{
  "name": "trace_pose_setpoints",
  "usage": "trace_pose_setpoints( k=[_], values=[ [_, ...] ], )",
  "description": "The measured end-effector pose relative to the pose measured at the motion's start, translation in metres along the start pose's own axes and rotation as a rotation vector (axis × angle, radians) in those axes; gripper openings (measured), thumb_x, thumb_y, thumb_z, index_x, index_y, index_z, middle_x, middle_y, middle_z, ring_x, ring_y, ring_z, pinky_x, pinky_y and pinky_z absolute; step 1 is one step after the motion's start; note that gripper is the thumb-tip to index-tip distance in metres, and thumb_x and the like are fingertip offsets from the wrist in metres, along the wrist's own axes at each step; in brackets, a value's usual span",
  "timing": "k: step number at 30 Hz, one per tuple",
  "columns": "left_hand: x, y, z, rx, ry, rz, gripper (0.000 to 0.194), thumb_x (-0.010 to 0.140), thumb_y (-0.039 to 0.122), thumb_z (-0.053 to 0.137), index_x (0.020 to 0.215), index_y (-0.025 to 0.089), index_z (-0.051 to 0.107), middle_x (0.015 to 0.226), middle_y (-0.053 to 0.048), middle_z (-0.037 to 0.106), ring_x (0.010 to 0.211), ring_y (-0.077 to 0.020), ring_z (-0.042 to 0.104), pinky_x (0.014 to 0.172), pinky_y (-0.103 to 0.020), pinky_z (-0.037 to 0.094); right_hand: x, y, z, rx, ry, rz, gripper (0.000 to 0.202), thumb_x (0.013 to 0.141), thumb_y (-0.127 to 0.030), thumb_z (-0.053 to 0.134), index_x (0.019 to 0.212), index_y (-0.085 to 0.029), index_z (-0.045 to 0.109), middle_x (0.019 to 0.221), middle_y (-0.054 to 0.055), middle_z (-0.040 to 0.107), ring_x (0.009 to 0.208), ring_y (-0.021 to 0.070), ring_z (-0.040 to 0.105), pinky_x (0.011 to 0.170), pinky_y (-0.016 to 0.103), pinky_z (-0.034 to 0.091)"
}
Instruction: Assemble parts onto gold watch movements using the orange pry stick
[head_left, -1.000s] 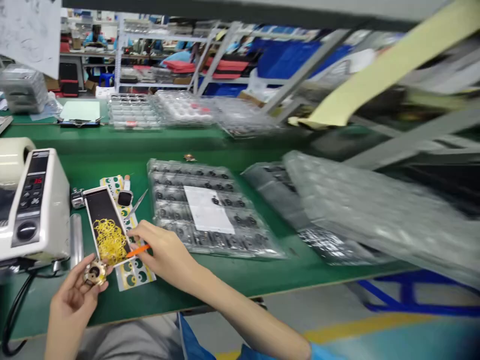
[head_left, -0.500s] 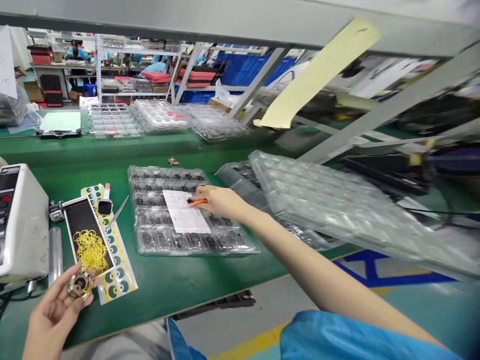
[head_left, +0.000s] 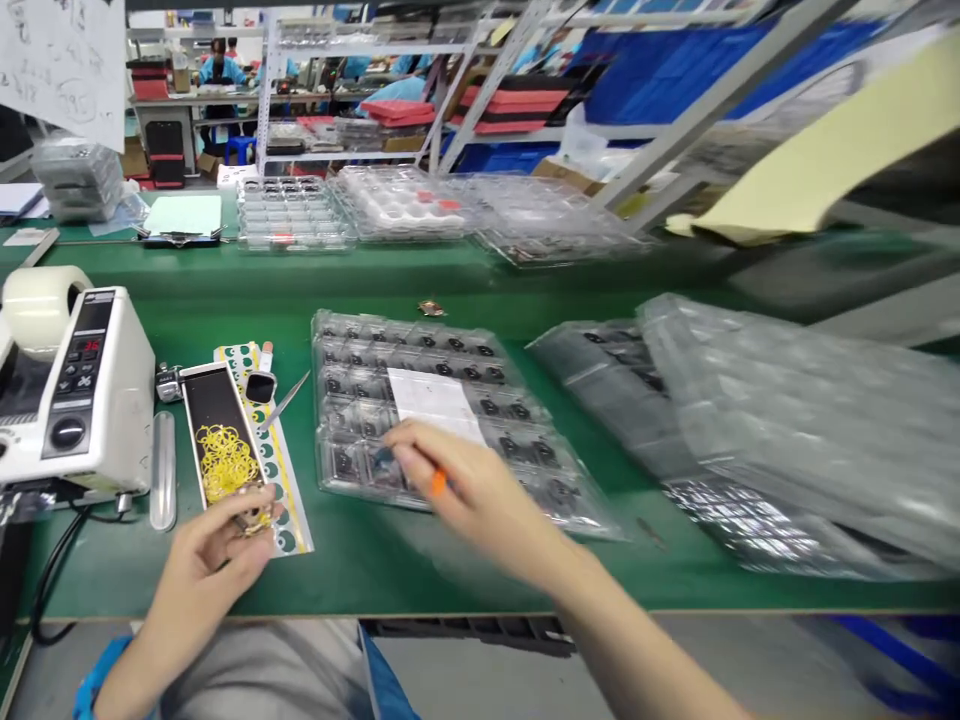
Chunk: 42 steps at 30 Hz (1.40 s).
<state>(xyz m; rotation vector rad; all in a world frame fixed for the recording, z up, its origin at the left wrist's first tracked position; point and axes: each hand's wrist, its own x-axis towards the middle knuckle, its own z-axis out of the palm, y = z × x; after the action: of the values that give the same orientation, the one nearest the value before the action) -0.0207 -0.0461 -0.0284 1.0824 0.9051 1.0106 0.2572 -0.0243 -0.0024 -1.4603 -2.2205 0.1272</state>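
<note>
My left hand (head_left: 217, 560) pinches a small round gold watch case (head_left: 256, 518) at the lower end of a narrow box (head_left: 215, 385) with yellow rings (head_left: 225, 462) in it. My right hand (head_left: 457, 490) is closed on a slim tool with an orange part (head_left: 438, 482); the rest of the tool is hidden by the fingers. That hand is over the lower left part of a clear plastic tray (head_left: 517, 490) holding small black parts. A white paper sheet (head_left: 435, 395) lies on the tray. Tweezers (head_left: 286, 398) rest beside the box, near a square black-faced piece (head_left: 260, 388).
A white tape dispenser (head_left: 105, 390) stands at the left, with a clear tube (head_left: 163, 470) beside it. Stacked clear trays (head_left: 810, 420) lean on the right. Under the box lies a label strip (head_left: 289, 500). More trays (head_left: 405, 200) and a clipboard (head_left: 182, 215) sit on the back ledge.
The view has swung left. My right hand has drawn back from the paper sheet toward the tray's near side, keeping the orange tool. My left hand still holds the watch case, now turned more edge-on.
</note>
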Motion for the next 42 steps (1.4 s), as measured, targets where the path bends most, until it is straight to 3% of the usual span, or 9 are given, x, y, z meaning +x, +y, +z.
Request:
trace_pose_setpoints(
  k=[3,7,12,15,18,23,29,35,42],
  values=[
    [0.007,0.008,0.013,0.087,-0.039,-0.002,0.013,0.075,0.021,0.079,0.088,0.022,0.076,0.094,-0.005,0.074,0.093,-0.0202,0.070,0.086,-0.028,0.058,0.004,-0.059,0.014,0.182,-0.067,-0.152,0.024,0.098,-0.008,0.033,0.087,-0.020,0.051,0.075,0.002,0.061,0.061,0.0136,0.058,0.052,0.022,0.044],
    [0.007,0.015,0.020,0.214,0.034,0.063,0.006,0.074,0.015,0.072,0.070,0.018,0.070,0.072,0.000,0.063,0.070,-0.0142,0.062,0.067,-0.022,0.055,0.006,-0.090,0.032,0.081,0.034,-0.276,0.030,0.096,-0.004,0.029,0.082,-0.018,0.052,0.071,0.004,0.058,0.057,0.0160,0.053,0.046,0.026,0.037],
    [0.000,0.012,0.012,0.075,0.179,0.036,0.009,0.075,0.018,0.077,0.067,0.017,0.072,0.066,0.001,0.063,0.061,-0.0109,0.059,0.059,-0.018,0.050,0.003,-0.095,0.049,0.433,0.112,-0.097,0.013,0.100,-0.019,0.047,0.104,-0.017,0.059,0.084,0.006,0.064,0.062,0.0141,0.057,0.049,0.024,0.042],
    [-0.002,0.008,0.009,-0.036,0.174,0.040,0.011,0.075,0.020,0.082,0.068,0.018,0.074,0.064,0.001,0.067,0.062,-0.0100,0.062,0.061,-0.016,0.051,0.000,-0.104,0.058,0.748,0.201,0.075,0.011,0.098,-0.021,0.054,0.090,-0.020,0.062,0.080,0.003,0.061,0.058,0.0117,0.052,0.050,0.023,0.043],
    [-0.006,0.006,0.007,-0.162,0.114,0.069,0.014,0.081,0.025,0.081,0.094,0.026,0.079,0.092,-0.002,0.077,0.082,-0.0134,0.071,0.075,-0.018,0.057,0.002,-0.110,0.063,0.881,0.249,0.195,0.020,0.097,-0.022,0.054,0.078,-0.020,0.059,0.077,0.003,0.059,0.063,0.0135,0.055,0.053,0.024,0.044],
    [-0.015,0.007,0.002,-0.257,0.035,0.008,0.036,0.094,0.029,0.067,0.128,0.040,0.065,0.126,-0.004,0.070,0.116,-0.0214,0.066,0.092,-0.030,0.058,0.015,-0.103,0.053,0.933,0.093,0.279,0.019,0.090,-0.025,0.061,0.072,-0.021,0.065,0.086,0.005,0.062,0.074,0.0163,0.060,0.057,0.025,0.046],
    [-0.021,0.008,-0.002,-0.141,0.043,0.000,0.036,0.093,0.028,0.067,0.129,0.032,0.067,0.116,-0.005,0.073,0.101,-0.0199,0.070,0.098,-0.036,0.057,0.030,-0.095,0.045,1.040,-0.115,0.341,0.016,0.080,-0.027,0.069,0.065,-0.021,0.070,0.088,0.006,0.066,0.077,0.0174,0.063,0.065,0.029,0.052],
    [-0.025,0.007,-0.004,-0.016,0.040,-0.020,0.042,0.096,0.029,0.062,0.138,0.028,0.059,0.083,-0.002,0.072,0.077,-0.0167,0.068,0.093,-0.038,0.059,0.035,-0.099,0.046,1.080,-0.135,0.341,0.016,0.080,-0.027,0.069,0.065,-0.021,0.070,0.083,0.004,0.066,0.075,0.0159,0.062,0.064,0.027,0.053],
    [-0.023,0.008,-0.001,-0.052,0.058,0.003,0.039,0.094,0.028,0.064,0.133,0.024,0.063,0.120,-0.010,0.072,0.106,-0.0242,0.070,0.096,-0.037,0.058,0.035,-0.105,0.046,0.970,-0.082,0.334,0.016,0.080,-0.023,0.067,0.065,-0.022,0.069,0.083,0.004,0.066,0.073,0.0155,0.063,0.060,0.024,0.054]
  ],
)
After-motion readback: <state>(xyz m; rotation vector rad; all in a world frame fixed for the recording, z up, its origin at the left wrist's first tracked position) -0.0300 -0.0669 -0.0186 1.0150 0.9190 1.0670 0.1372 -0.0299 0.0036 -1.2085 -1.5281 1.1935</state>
